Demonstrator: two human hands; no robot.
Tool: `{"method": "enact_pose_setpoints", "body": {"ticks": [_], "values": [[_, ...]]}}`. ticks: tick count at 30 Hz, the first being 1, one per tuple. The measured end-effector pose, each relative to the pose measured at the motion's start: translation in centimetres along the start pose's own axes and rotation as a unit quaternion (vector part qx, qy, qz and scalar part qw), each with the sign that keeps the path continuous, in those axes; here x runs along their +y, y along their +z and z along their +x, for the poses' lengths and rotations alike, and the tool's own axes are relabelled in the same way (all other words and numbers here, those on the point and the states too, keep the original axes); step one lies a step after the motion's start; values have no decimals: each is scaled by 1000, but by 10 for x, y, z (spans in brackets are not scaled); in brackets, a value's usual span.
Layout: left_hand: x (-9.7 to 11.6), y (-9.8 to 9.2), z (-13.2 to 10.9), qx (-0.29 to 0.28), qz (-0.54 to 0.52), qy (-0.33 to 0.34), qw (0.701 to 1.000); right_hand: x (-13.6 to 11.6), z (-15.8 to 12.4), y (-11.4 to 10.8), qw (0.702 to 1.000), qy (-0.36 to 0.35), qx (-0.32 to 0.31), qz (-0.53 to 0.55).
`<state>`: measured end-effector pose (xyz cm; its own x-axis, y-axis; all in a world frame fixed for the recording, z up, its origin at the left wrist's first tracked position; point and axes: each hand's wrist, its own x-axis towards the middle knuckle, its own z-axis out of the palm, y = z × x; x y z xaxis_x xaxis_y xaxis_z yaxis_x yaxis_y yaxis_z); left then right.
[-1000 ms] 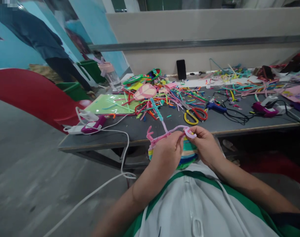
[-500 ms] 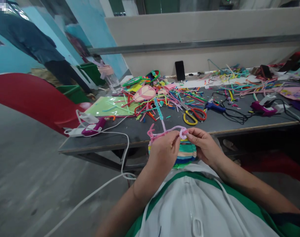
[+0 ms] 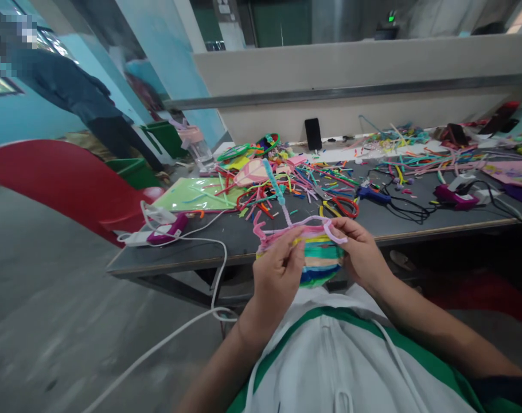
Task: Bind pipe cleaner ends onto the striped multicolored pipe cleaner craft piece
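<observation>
A striped, many-coloured pipe-cleaner weave [image 3: 319, 264] sits between my hands, just in front of the table edge. My left hand [image 3: 278, 274] pinches its pink top edge on the left. My right hand [image 3: 359, 252] pinches a pale lilac pipe cleaner [image 3: 330, 228] that loops over the top of the weave. A blue and lilac twisted pipe cleaner [image 3: 275, 190] sticks up from the weave toward the table.
The grey table [image 3: 398, 221] carries a heap of loose pipe cleaners [image 3: 295, 175], scissors [image 3: 341, 206], a blue glue gun [image 3: 373, 195], a purple glue gun [image 3: 168, 234] with white cable, a green sheet [image 3: 196, 192] and a black phone [image 3: 313, 133]. A red chair [image 3: 67, 180] and a standing person [image 3: 76, 100] are left.
The view has tilted up a little. My hands have lifted the weave slightly and my right hand has pulled the lilac pipe cleaner across its top.
</observation>
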<state>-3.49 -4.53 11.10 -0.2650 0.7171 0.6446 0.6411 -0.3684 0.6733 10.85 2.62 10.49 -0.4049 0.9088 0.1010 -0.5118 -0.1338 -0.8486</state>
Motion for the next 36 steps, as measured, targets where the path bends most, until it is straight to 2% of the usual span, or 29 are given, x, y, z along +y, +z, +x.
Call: {"method": "enact_pose_setpoints", "body": {"ticks": [3, 6, 9, 11, 13, 16, 19, 21, 22, 24, 27, 29, 33, 36], "values": [[6, -12, -3, 11, -44, -50, 998, -1, 3, -2, 999, 18, 23, 18], [14, -21, -8, 10, -61, -59, 996, 3, 6, -4, 998, 22, 50, 23], [19, -23, -10, 2, -76, -69, 995, 7, 10, -6, 998, 5, 63, 17], [19, -20, -10, -23, -118, -104, 987, 9, 11, -7, 997, -26, 66, -3], [16, -14, -8, -74, -197, -168, 963, 9, 9, -9, 994, -80, 70, -37], [10, -1, -6, -145, -326, -277, 892, 8, 4, -10, 976, -163, 79, -118], [6, 9, -4, -154, -392, -346, 838, 8, -3, -9, 957, -199, 64, -201], [7, 13, -4, -153, -394, -357, 833, 10, -4, -8, 957, -193, 48, -211], [8, 14, -4, -153, -382, -350, 842, 11, -4, -7, 963, -179, 43, -196], [11, 13, -6, -147, -337, -305, 878, 14, -2, -6, 980, -134, 37, -139], [12, 10, -10, -103, -245, -192, 945, 15, 0, -4, 996, -77, 27, -39], [10, 8, -11, -94, -171, -131, 972, 13, 0, -1, 998, -57, 18, -3], [7, 7, -7, -133, 6, -43, 990, 9, -3, 4, 999, -32, 20, 12], [5, 8, -4, -126, 108, 16, 986, 10, -5, 6, 999, -22, 32, -4]]}}
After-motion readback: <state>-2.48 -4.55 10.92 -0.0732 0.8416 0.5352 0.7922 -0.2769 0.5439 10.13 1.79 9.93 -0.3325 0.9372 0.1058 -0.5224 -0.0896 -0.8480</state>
